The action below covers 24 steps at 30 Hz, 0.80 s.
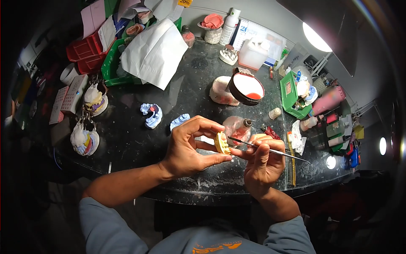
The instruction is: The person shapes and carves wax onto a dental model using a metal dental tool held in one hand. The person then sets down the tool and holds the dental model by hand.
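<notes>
My left hand (190,144) grips a small yellow dental model (221,143) between thumb and fingers, held up over the dark bench. My right hand (264,163) is closed round a thin metal tool (283,153), whose tip lies close to the upper part of the model. A finger of the right hand reaches the model's lower edge. Behind the model stands a round glass bottle (237,129) with pinkish contents and a dark cap. Partly behind my left hand lies a blue dental cast (179,121); another blue cast (151,115) lies further left.
A round container (247,88) of red liquid stands behind the hands. Mounted dental models (85,136) are at left. White paper (154,53) covers part of a green bin (111,67). Another green bin (292,95) and a yellow stick (292,158) are at right.
</notes>
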### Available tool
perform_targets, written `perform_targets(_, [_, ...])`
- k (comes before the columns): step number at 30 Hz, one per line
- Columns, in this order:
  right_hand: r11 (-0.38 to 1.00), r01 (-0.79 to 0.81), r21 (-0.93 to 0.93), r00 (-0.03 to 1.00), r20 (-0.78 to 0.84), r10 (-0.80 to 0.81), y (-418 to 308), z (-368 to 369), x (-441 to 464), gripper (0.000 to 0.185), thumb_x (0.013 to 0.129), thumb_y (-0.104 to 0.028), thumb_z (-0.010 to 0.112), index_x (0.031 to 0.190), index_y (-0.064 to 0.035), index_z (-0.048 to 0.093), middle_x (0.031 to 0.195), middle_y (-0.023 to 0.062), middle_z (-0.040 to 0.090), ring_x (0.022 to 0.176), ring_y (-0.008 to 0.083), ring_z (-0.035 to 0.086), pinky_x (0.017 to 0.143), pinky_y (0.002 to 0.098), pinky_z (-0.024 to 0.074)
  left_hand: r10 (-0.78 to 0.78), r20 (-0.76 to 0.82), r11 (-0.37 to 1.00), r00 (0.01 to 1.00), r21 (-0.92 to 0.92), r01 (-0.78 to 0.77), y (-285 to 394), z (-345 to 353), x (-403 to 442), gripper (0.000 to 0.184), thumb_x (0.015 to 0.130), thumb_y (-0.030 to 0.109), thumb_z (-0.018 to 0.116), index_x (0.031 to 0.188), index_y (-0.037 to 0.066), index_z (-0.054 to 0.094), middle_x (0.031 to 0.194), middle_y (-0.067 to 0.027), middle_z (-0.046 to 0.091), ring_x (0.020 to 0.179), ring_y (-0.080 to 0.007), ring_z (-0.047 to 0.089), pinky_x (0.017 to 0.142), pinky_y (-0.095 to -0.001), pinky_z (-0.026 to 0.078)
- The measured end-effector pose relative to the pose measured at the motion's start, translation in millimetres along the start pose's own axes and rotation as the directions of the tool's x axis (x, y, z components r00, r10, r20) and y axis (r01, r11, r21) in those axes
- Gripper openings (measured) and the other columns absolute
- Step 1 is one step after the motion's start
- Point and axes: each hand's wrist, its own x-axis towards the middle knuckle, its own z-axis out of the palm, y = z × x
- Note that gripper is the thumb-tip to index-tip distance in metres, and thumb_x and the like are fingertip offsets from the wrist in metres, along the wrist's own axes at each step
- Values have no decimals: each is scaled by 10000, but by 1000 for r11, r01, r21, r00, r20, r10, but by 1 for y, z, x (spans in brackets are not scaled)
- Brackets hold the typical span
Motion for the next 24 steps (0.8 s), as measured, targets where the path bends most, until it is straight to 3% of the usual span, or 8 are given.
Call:
perform_targets(2, [999,-7,-46,1000,12,8,-3,2,1,195,1052,-193,497,1055,2,490,966,103,509,793,85,545,735,391,679,11,1,1000,1000,-12,-11,-1,1,0,556,666,-43,897,1151,6,629,1158,-111,591,1048,-187,677,840,-330,654])
perform_targets(5, [999,-9,-40,1000,15,10,-2,1,0,187,1054,-183,490,1058,4,490,971,106,507,793,90,549,734,390,679,-9,-8,1000,1000,-9,9,4,1,0,525,681,-2,903,1123,-1,619,1137,-90,621,1035,-170,687,855,-323,646])
perform_targets(8, [999,42,7,999,21,-42,0,0,1,118,1041,-85,490,1075,27,472,943,130,532,811,129,581,716,363,675,4,-7,1000,1000,-7,-4,4,1,0,525,682,-2,903,1124,-1,620,1136,-87,615,1039,-172,686,863,-325,644])
perform_targets(24, [998,65,9,997,35,-65,1,-2,0,140,1041,-99,494,1092,29,475,962,144,532,812,135,598,712,369,676,20,13,999,1000,-36,-20,2,1,-2,560,672,-48,892,1159,9,621,1178,-115,599,1085,-203,668,855,-337,648])
